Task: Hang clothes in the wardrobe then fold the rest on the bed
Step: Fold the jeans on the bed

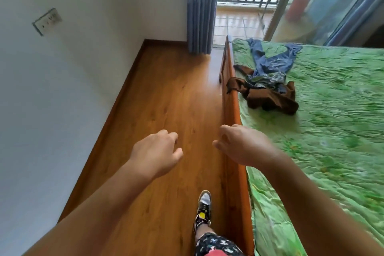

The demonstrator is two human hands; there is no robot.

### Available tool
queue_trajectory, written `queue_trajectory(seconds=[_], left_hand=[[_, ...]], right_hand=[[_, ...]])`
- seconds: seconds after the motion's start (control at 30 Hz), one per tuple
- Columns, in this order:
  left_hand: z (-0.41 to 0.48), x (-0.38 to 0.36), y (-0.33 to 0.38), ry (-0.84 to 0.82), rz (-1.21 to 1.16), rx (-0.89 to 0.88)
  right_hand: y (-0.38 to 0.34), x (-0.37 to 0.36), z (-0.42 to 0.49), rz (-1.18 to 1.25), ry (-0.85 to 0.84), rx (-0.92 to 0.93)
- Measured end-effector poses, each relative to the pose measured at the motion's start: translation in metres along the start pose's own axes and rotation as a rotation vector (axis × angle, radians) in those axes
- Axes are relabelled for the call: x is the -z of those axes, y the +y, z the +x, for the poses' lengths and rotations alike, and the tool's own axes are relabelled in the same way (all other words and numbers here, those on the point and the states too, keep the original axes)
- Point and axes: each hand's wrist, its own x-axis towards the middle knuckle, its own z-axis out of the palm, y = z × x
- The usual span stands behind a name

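Both hands reach forward with nothing in them. The left hand (pixel 154 151) hangs over the wooden floor (pixel 166 93), fingers loosely curled; the right hand (pixel 241 145) (over the bed's wooden side rail (pixel 232 97)) is loosely curled too. On the green bedspread (pixel 332 110), jeans (pixel 268 64) lie partly over a brown garment (pixel 270 98).

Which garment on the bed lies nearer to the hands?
The brown garment, draped partly over the bed rail; the blue jeans lie farther off, beyond it.
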Motion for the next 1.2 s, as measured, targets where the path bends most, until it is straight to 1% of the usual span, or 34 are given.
queue_trajectory(seconds=[0.13,0.27,0.43,0.6,0.83,1.0,1.13,1.2], left_hand=[[0.085,0.010,0.003,0.008,0.011,-0.041],[0.173,0.027,0.014,0.014,0.019,-0.068],[0.271,0.039,0.027,0.021,0.029,-0.144],[0.380,0.033,0.040,-0.028,0.040,-0.279],[0.543,0.029,0.052,-0.068,0.018,-0.538],[0.644,0.042,0.062,-0.191,0.088,-0.715],[0.700,0.041,0.091,-0.271,0.115,-0.855],[0.723,0.032,0.110,-0.305,0.133,-0.896]], right_hand=[[0.031,0.013,0.074,0.036,0.027,-0.024],[0.064,0.039,0.153,0.060,0.015,-0.043],[0.101,0.078,0.216,0.051,0.043,-0.117],[0.153,0.099,0.261,0.037,-0.024,-0.260],[0.212,0.109,0.357,0.099,-0.047,-0.507],[0.236,0.122,0.414,0.149,-0.053,-0.671],[0.261,0.129,0.427,0.194,-0.060,-0.812],[0.279,0.130,0.430,0.202,-0.066,-0.871]])
